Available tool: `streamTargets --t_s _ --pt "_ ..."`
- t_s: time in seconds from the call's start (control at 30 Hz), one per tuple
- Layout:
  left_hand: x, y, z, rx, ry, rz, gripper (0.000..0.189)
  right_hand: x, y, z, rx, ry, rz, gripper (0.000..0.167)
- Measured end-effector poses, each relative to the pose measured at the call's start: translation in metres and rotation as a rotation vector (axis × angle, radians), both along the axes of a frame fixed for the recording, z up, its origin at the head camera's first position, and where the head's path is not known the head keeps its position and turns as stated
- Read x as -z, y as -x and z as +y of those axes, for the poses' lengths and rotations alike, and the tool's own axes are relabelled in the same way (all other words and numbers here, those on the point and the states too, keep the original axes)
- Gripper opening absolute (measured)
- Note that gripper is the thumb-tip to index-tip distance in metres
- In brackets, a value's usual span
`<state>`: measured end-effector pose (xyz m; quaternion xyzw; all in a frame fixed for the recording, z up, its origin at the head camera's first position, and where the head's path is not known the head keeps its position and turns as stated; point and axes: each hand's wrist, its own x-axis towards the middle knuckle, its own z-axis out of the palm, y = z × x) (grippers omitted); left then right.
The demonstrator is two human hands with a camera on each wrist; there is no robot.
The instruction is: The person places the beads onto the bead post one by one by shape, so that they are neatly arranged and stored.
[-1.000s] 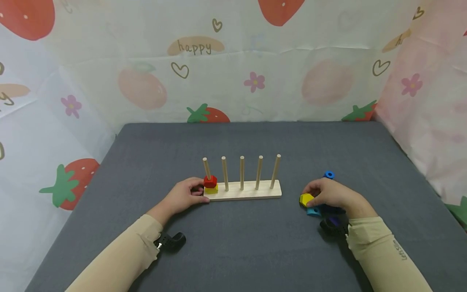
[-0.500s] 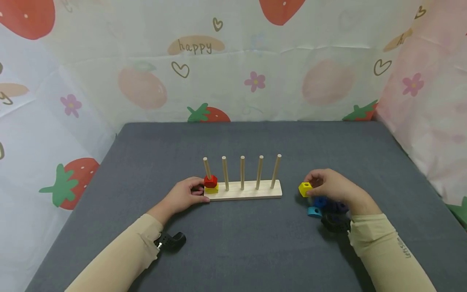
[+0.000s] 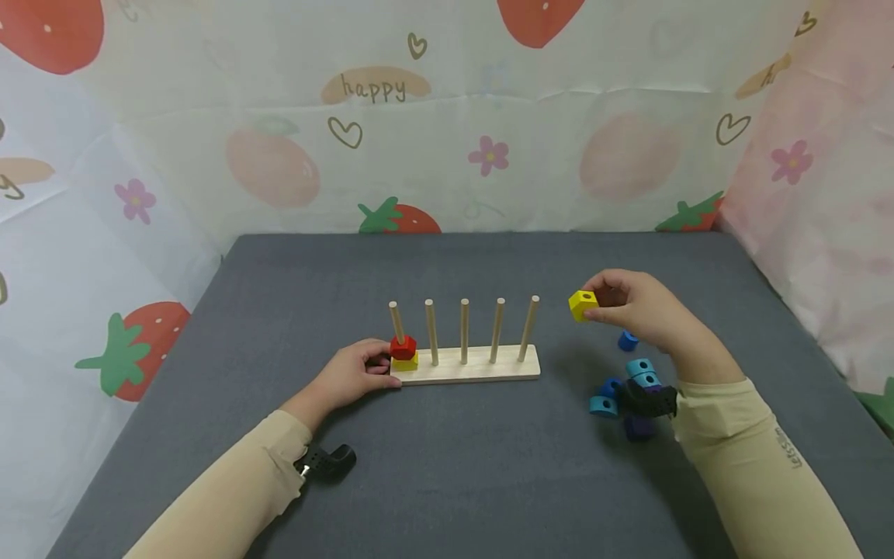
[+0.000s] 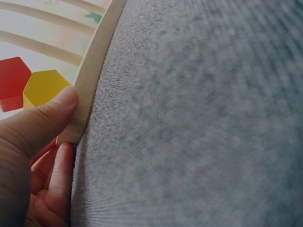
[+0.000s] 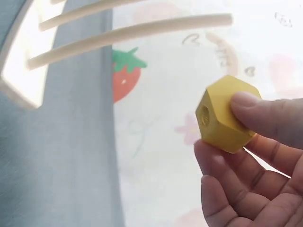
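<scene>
A wooden peg board (image 3: 475, 369) with several upright pegs stands mid-table. On its leftmost peg a red hexagonal block (image 3: 403, 348) sits above a yellow hexagonal block (image 3: 406, 363). My left hand (image 3: 352, 371) holds the board's left end; the left wrist view shows the thumb against its long edge and fingers at the end. Right of the board, my right hand (image 3: 639, 310) pinches another yellow hexagonal block (image 3: 583, 306) in the air, level with the peg tops. The hole through this block (image 5: 228, 115) shows in the right wrist view.
Below my right wrist lie several blocks: a blue one (image 3: 627, 341), light blue ones (image 3: 603, 407) and a dark purple one (image 3: 639, 428), partly covered by the black wrist camera (image 3: 649, 400). A printed curtain (image 3: 531, 178) hangs behind the grey table (image 3: 447, 466).
My right hand has lifted the yellow block off the table, away from the blue blocks, uncovering more of them. My left hand has stayed at the board's end.
</scene>
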<state>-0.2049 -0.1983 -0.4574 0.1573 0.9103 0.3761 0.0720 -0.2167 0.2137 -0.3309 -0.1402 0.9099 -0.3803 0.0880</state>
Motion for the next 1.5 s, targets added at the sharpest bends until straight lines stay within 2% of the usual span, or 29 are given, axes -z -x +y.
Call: streamTargets --t_s 0.27,0.5,0.8,1.2,1.5 --pt "0.001 -0.001 -0.001 -0.004 0.003 0.011 0.046 -0.030 0.006 -0.027 0.002 0.071 0.114 0.026" --pt "0.002 0.000 0.000 0.002 -0.005 0.013 0.048 -0.042 0.008 -0.062 -0.055 0.196 0.157 0.027" --pt "0.002 0.000 -0.001 0.001 -0.007 0.021 0.049 -0.040 0.002 -0.121 -0.120 0.323 0.120 0.028" --pt "0.001 -0.001 -0.001 0.009 0.000 0.020 0.048 -0.028 -0.002 -0.181 -0.159 0.310 0.156 0.026" --pt "0.002 -0.002 -0.002 0.009 -0.015 0.029 0.046 -0.022 -0.006 -0.202 -0.166 0.270 0.142 0.025"
